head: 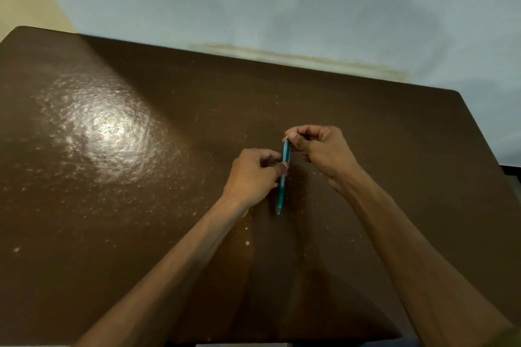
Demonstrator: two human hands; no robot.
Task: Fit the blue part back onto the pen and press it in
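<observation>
A slim teal pen [282, 180] is held above a dark brown table [141, 205], its tip pointing toward me. My left hand [253, 175] pinches the pen's middle between thumb and fingers. My right hand [321, 149] pinches the far end of the pen, where a small pale part shows between its fingertips. Both forearms reach in from the bottom of the view.
The table top is scuffed and speckled, with a bright glare patch [107, 127] at the left. A pale blue wall [282, 8] rises right behind the table's far edge. The table's right corner [456, 93] is rounded.
</observation>
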